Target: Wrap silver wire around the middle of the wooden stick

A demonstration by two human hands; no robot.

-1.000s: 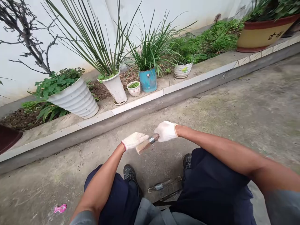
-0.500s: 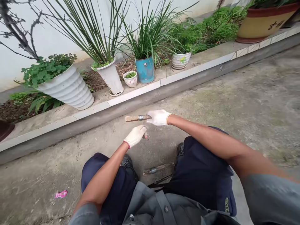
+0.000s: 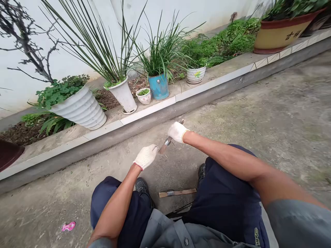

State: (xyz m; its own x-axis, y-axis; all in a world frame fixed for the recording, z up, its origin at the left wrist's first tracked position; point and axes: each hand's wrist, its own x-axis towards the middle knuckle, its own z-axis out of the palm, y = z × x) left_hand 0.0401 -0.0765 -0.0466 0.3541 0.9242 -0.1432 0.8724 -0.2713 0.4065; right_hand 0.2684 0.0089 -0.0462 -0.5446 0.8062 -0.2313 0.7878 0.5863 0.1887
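Observation:
My right hand (image 3: 177, 132), in a white knit glove, is wrapped around a wooden stick (image 3: 162, 148). The stick slants down to the left out of my fist, and its other tip shows above the glove. A coil of silvery wire (image 3: 168, 141) binds the stick just below my right fingers. Just left of the stick's lower end is my gloved left hand (image 3: 145, 156), its fingers closed as in a pinch. A thin strand ran from the coil to it a moment ago; now that strand is too fine to make out.
Between my shoes a second wire-bound wooden stick (image 3: 181, 192) lies on the concrete. A pink object (image 3: 68, 226) is on the ground at lower left. Ahead runs a low tiled ledge (image 3: 148, 111) with potted plants, including a white ribbed pot (image 3: 82, 108) and a blue pot (image 3: 158, 88).
The stick has turned from nearly level to a steep slant. My right hand has shifted along it, over the part by the coil. My left hand has moved slightly left and down.

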